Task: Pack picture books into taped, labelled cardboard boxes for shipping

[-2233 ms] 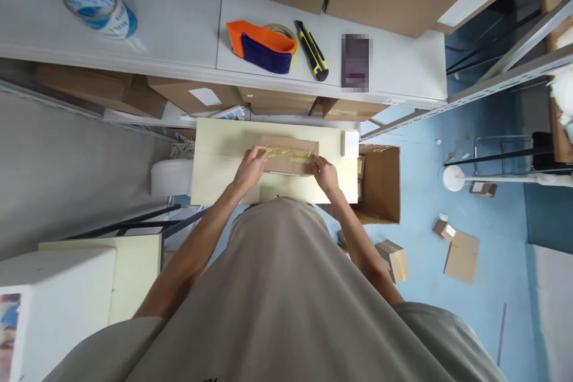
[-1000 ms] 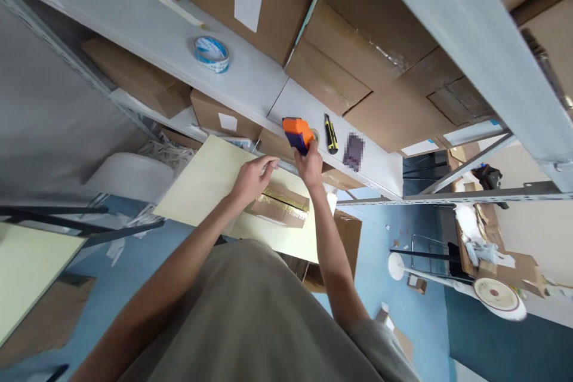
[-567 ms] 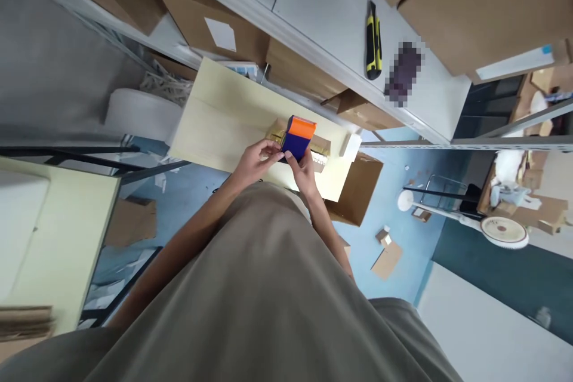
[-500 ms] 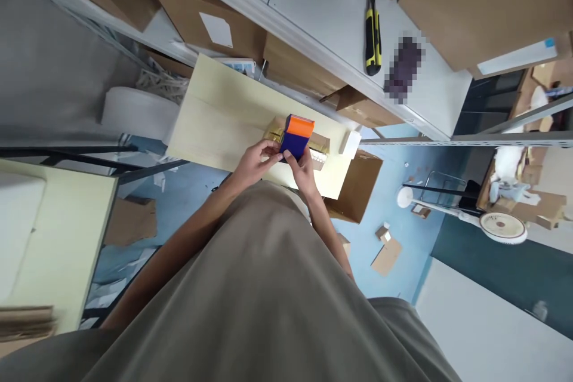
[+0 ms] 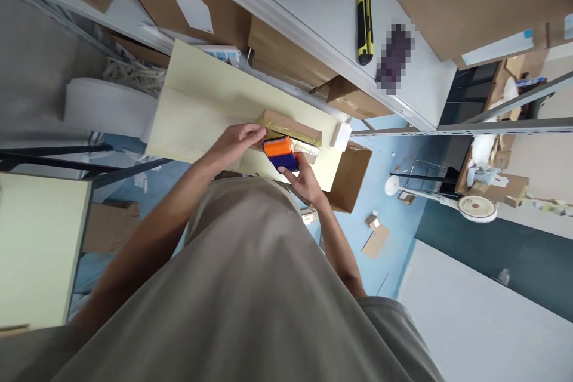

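Observation:
A small dark blue and orange box [image 5: 282, 155] is tilted over the near side of the table. My right hand [image 5: 306, 180] is closed on its right end, with the thumb along the near edge. By the box's upper left corner is my left hand [image 5: 239, 138], its fingers drawn together in a pinch. What they hold, if anything, I cannot make out. Behind both hands lies a long cardboard box [image 5: 293, 124] with shiny tape along it, partly hidden by the blue and orange box.
The pale yellow table [image 5: 197, 104] carries a small white box [image 5: 341, 136] at its right end. Below that end stands an open carton [image 5: 351, 182]. On the grey shelf lies a yellow-black utility knife [image 5: 364, 21]. A white fan [image 5: 477, 208] stands farther right.
My left hand has drawn off the blue and orange box's left side, up and left. The box has turned and come lower in my right hand. More of the cardboard box shows.

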### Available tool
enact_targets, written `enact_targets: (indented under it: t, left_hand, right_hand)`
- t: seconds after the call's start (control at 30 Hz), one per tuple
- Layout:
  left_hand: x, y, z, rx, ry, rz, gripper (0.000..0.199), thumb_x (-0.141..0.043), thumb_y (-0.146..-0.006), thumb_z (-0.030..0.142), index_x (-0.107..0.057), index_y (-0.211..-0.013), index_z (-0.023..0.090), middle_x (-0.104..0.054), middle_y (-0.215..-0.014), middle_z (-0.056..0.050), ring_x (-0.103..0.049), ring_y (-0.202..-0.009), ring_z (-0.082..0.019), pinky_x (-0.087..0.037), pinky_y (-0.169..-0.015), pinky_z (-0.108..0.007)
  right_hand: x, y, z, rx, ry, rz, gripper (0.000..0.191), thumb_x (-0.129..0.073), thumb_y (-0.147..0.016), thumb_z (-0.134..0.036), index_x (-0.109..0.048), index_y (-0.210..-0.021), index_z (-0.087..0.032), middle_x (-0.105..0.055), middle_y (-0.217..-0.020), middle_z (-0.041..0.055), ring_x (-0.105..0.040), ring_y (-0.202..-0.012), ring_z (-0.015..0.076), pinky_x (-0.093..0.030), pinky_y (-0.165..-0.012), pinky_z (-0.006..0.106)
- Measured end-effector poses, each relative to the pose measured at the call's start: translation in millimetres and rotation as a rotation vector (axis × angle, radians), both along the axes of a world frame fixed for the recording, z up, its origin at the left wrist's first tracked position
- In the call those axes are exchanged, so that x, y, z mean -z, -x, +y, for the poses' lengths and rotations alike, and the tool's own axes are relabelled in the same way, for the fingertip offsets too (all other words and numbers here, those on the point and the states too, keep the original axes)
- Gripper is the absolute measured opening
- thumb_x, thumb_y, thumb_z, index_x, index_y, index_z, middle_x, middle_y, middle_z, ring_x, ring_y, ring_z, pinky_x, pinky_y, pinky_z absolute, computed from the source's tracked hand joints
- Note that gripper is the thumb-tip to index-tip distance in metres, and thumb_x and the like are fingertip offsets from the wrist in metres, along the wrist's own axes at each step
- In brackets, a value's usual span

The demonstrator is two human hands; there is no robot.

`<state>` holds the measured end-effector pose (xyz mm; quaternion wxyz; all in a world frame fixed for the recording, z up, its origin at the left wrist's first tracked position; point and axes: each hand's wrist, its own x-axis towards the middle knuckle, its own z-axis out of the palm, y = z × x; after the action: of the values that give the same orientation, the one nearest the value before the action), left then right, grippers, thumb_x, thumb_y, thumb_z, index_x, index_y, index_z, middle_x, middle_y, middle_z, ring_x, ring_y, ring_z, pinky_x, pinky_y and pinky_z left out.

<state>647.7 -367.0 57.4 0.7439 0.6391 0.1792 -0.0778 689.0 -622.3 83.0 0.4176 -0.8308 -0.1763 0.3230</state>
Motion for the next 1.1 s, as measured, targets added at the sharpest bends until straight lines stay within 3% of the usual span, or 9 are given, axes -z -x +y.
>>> enact_targets:
  t: [0.1,0.2,0.5,0.6,0.73,0.87,0.97,1.1]
  left_hand:
    - [0.2,-8,4,0.132,0.068,-0.024,0.054,-0.082,-0.082,0.068,-0.084,-0.103,0.018,-0.081,-0.104,-0.009,-0.075,-0.101,-0.028,-0.060,-0.089,-0.036]
    - [4.4,-11,-1,0.145,0.087,-0.058,0.049,-0.086,-0.079,0.064,-0.083,-0.096,0.018,-0.081,-0.096,-0.008,-0.075,-0.094,-0.026,-0.060,-0.084,-0.035]
    - [45.2,-4,-31,-0.093,0.065,-0.042,0.035,-0.083,-0.082,0.051,-0.081,-0.089,0.016,-0.078,-0.086,-0.005,-0.071,-0.081,-0.019,-0.056,-0.073,-0.028]
    - [50.2,0,-39,-0.164,0.098,-0.010,0.033,-0.082,-0.082,0.049,-0.080,-0.088,0.017,-0.077,-0.082,-0.004,-0.070,-0.078,-0.018,-0.054,-0.070,-0.027]
    - [53.7,-4,-18,-0.311,0.097,0.000,0.033,-0.083,-0.082,0.048,-0.078,-0.089,0.016,-0.074,-0.078,-0.004,-0.067,-0.072,-0.016,-0.055,-0.070,-0.028]
    - [71.4,-14,16,-0.463,0.087,-0.011,0.032,-0.081,-0.085,0.047,-0.072,-0.086,0.017,-0.070,-0.075,-0.002,-0.061,-0.067,-0.012,-0.054,-0.070,-0.027]
    - [85.2,-19,19,-0.458,0.107,0.014,0.034,-0.080,-0.085,0.049,-0.070,-0.085,0.017,-0.068,-0.073,-0.001,-0.059,-0.066,-0.011,-0.052,-0.069,-0.026]
    - [103.0,-25,4,-0.481,0.137,0.053,0.038,-0.080,-0.084,0.053,-0.069,-0.085,0.017,-0.068,-0.075,-0.002,-0.059,-0.067,-0.011,-0.050,-0.068,-0.024]
  right_hand:
    - [-12.4,-2,-6,-0.094,0.076,-0.012,0.055,-0.065,-0.097,-0.070,-0.051,-0.122,-0.023,-0.070,-0.108,0.0072,-0.064,-0.092,0.0243,-0.056,-0.084,0.039]
    - [-27.6,-5,-8,-0.148,0.154,-0.019,0.054,-0.066,-0.096,-0.069,-0.053,-0.120,-0.023,-0.072,-0.107,0.0077,-0.064,-0.089,0.0242,-0.054,-0.079,0.038]
    - [-53.1,-36,4,-0.182,0.276,0.102,0.057,-0.066,-0.094,-0.075,-0.067,-0.106,-0.019,-0.073,-0.093,0.0057,-0.068,-0.078,0.0209,-0.052,-0.065,0.031]
    - [-69.1,-60,10,-0.291,0.350,0.215,0.059,-0.069,-0.093,-0.076,-0.069,-0.101,-0.018,-0.075,-0.089,0.0064,-0.068,-0.072,0.0189,-0.050,-0.062,0.030]
    - [-105.3,-100,6,-0.499,0.491,0.259,0.058,-0.070,-0.092,-0.076,-0.073,-0.092,-0.018,-0.076,-0.083,0.0063,-0.067,-0.066,0.0162,-0.046,-0.057,0.027]
    - [-135.4,-134,-3,-0.508,0.621,0.284,0.060,-0.068,-0.092,-0.077,-0.076,-0.092,-0.018,-0.076,-0.078,0.0058,-0.066,-0.062,0.0145,-0.045,-0.055,0.027]
    - [-141.9,-149,-1,-0.514,0.631,0.250,0.059,-0.068,-0.092,-0.077,-0.076,-0.090,-0.018,-0.074,-0.075,0.0047,-0.064,-0.060,0.0136,-0.044,-0.055,0.027]
    - [-137.8,-159,11,-0.511,0.739,0.181,0.059,-0.070,-0.091,-0.077,-0.073,-0.083,-0.018,-0.071,-0.070,0.0041,-0.062,-0.059,0.0134,-0.042,-0.055,0.027]
